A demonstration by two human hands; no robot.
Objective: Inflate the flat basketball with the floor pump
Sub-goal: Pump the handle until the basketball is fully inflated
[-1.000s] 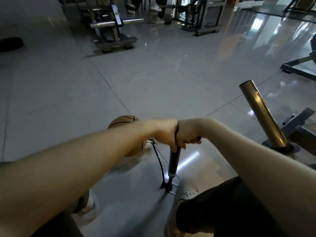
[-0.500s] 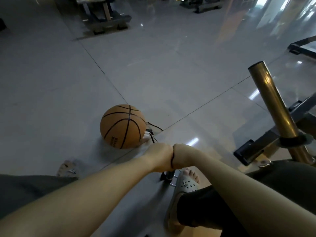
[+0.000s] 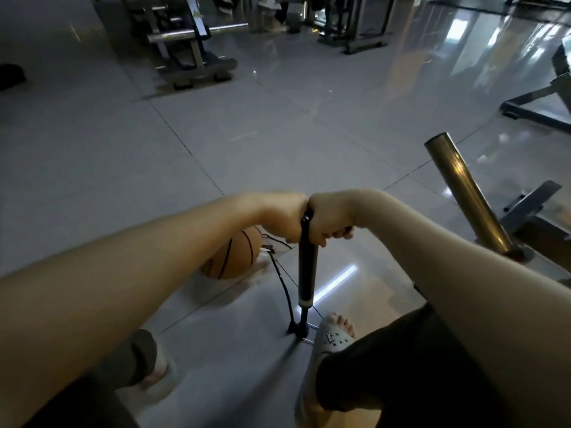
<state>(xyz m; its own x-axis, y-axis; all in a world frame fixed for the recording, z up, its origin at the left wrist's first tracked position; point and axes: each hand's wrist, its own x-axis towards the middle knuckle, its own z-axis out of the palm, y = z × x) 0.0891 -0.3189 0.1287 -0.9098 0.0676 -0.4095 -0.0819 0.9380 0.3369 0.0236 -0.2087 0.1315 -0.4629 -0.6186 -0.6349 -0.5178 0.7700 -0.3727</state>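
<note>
Hands gripping the handle of the floor pump (image 3: 307, 273): my left hand (image 3: 285, 216) and right hand (image 3: 329, 217), fists touching | pump upright on the floor (image 3: 278, 134), my sandalled foot (image 3: 332, 338) at its base | basketball (image 3: 234, 257) on the floor just left, hose (image 3: 282, 282) reaching it.

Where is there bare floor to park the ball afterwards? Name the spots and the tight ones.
Free: the broad tiles ahead, between the basketball and the far bench rack; also the tiles left of the ball. Crowded: around the pump, where hose, ball and sandalled foot close in; the brass tube and its frame block the right.
</note>
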